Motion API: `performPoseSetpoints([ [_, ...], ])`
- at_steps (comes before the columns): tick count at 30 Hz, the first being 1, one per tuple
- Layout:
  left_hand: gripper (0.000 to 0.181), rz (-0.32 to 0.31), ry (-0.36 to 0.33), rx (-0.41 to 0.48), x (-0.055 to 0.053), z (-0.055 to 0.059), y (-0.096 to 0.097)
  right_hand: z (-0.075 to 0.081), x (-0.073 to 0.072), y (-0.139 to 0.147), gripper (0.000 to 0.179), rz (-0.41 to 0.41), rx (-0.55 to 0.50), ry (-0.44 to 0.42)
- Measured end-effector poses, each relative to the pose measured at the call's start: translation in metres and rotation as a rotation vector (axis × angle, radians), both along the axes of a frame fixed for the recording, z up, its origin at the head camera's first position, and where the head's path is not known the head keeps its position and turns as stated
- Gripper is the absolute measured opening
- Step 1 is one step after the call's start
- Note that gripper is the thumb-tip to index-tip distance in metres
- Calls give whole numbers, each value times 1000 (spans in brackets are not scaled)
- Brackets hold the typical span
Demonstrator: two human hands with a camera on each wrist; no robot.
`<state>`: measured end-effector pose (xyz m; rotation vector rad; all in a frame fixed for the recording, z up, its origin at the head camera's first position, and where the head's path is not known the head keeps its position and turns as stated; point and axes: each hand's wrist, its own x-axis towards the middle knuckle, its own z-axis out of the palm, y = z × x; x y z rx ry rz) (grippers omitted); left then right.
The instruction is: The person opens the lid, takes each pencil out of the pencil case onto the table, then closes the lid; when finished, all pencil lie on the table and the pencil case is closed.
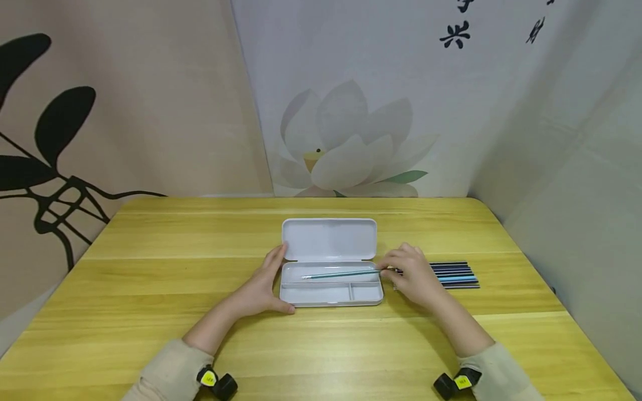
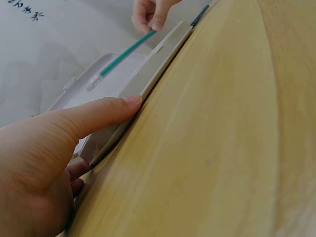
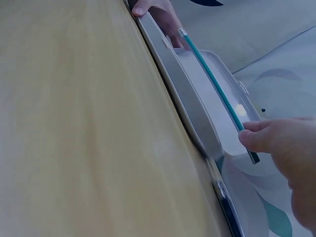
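A white pencil case [image 1: 315, 295] lies with its lid raised, hinged at the back; its tray has a long rear compartment and two front ones. My left hand [image 1: 261, 284] grips its left end, thumb [image 2: 116, 111] against the front wall and fingers round the far side. My right hand [image 1: 408, 273] is at the case's right end, pinching a teal pencil [image 1: 341, 274] between thumb and fingers near its dark end. The pencil [image 3: 212, 79] is held above the tray, its pale-tipped end pointing left.
Right of the case, several dark and blue pencils [image 1: 453, 275] lie side by side on the wooden table [image 1: 200, 345], partly behind my right hand. A curtain with a printed lotus [image 1: 351, 145] hangs behind the table's back edge.
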<state>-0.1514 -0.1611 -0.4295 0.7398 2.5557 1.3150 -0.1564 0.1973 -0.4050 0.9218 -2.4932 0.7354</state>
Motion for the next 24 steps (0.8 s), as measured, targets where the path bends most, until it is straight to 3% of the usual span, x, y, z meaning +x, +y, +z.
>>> performPoseSetpoints([
  [18, 139, 6, -20, -10, 0, 1, 0, 2, 24, 59, 32, -56, -68, 128],
  [24, 139, 3, -19, -7, 0, -1, 0, -1, 33, 79, 33, -66, -84, 90],
])
